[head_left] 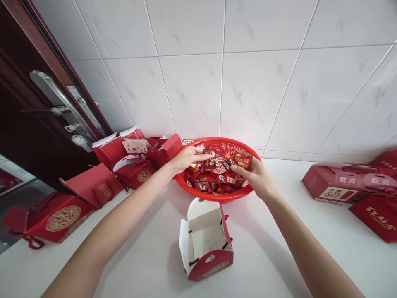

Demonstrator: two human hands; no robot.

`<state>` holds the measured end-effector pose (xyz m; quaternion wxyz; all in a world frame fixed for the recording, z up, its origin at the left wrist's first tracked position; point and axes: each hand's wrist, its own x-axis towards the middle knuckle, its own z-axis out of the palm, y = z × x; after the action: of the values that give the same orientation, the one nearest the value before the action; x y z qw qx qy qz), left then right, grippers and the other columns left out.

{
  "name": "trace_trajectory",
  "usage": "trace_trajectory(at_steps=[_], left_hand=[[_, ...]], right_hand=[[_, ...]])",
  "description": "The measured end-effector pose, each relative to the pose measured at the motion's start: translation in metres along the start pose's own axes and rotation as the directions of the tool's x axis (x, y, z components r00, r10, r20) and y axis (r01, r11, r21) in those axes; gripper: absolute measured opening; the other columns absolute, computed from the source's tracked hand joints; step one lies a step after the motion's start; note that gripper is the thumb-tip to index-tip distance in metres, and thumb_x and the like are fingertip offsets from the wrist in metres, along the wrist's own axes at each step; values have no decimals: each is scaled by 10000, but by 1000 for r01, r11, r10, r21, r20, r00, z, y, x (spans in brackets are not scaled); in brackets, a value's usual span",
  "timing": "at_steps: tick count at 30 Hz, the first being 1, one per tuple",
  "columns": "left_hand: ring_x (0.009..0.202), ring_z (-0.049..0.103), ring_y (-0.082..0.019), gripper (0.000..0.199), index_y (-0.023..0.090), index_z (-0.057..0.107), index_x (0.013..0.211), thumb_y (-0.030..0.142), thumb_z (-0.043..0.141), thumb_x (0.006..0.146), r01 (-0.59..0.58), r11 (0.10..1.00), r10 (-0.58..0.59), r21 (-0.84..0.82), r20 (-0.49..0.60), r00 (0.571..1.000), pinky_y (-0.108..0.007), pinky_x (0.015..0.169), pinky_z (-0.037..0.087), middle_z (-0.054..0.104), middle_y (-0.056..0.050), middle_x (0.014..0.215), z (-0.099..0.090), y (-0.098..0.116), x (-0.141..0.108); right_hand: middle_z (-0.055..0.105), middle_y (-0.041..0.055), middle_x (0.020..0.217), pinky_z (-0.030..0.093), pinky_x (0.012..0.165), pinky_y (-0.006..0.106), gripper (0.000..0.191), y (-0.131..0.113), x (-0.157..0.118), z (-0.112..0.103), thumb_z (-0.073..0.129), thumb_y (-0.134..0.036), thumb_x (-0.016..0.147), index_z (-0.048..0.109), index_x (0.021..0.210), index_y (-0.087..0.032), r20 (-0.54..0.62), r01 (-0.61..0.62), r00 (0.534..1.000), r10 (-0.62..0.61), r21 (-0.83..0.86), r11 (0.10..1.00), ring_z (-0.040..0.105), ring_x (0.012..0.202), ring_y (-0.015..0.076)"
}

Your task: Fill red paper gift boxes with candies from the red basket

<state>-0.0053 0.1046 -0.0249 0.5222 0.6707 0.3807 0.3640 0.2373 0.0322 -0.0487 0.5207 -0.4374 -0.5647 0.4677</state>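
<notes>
A red plastic basket (217, 198) full of small red-wrapped sweets stands against the tiled wall. Over its left side, my left hand (190, 158) pinches a dark red candy packet (210, 161) between thumb and fingers. On the other side, my right hand (257, 176) grips a red candy packet (242, 159) with gold print, and a small dark-wrapped sweet (230, 164) shows at its thumb. Nearer to me, an open red gift box (211, 265) with a white inside stands on the table, its flaps up and nothing seen in it.
Several red gift boxes (133, 171) with lids up crowd the left of the white table (139, 248). Closed boxes (333, 182) and a red pouch (376, 215) lie at the right. A dark door (37, 136) with a metal handle is at the left.
</notes>
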Motion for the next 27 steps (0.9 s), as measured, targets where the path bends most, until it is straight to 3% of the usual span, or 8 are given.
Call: trace_trajectory(at_steps=[11, 17, 22, 27], left_hand=[[1002, 732, -270, 352, 233, 810, 1066, 346, 832, 733, -183, 981, 191, 59, -169, 967, -483, 982, 557, 808, -58, 1023, 21, 6, -24], [1337, 572, -287, 268, 247, 826, 1006, 221, 799, 741, -344, 934, 357, 96, -182, 916, -439, 1123, 486, 719, -77, 1296, 28, 17, -50], [1446, 455, -334, 333, 265, 812, 1064, 269, 812, 731, -340, 938, 346, 67, -137, 928, -497, 1133, 472, 593, -87, 1477, 31, 19, -63], [1446, 454, -334, 239, 217, 824, 958, 353, 788, 765, -257, 951, 292, 170, -228, 929, -462, 1111, 493, 723, -104, 1280, 24, 12, -60]], right_hand=[[751, 66, 839, 527, 532, 323, 482, -3, -1, -4, 893, -528, 660, 708, 963, -202, 30, -20, 999, 18, 69, 997, 655, 633, 201], [754, 49, 835, 550, 575, 321, 407, -9, -5, -7, 869, -475, 733, 734, 1016, -216, 159, -5, 987, -10, 93, 996, 664, 636, 185], [756, 43, 875, 572, 619, 320, 500, -19, -10, -4, 877, -440, 731, 720, 1155, -225, 216, 10, 976, -28, 84, 996, 676, 687, 183], [735, 33, 812, 552, 603, 307, 516, -20, -9, -7, 898, -424, 706, 718, 1134, -199, 203, -20, 979, 5, 70, 997, 645, 658, 169]])
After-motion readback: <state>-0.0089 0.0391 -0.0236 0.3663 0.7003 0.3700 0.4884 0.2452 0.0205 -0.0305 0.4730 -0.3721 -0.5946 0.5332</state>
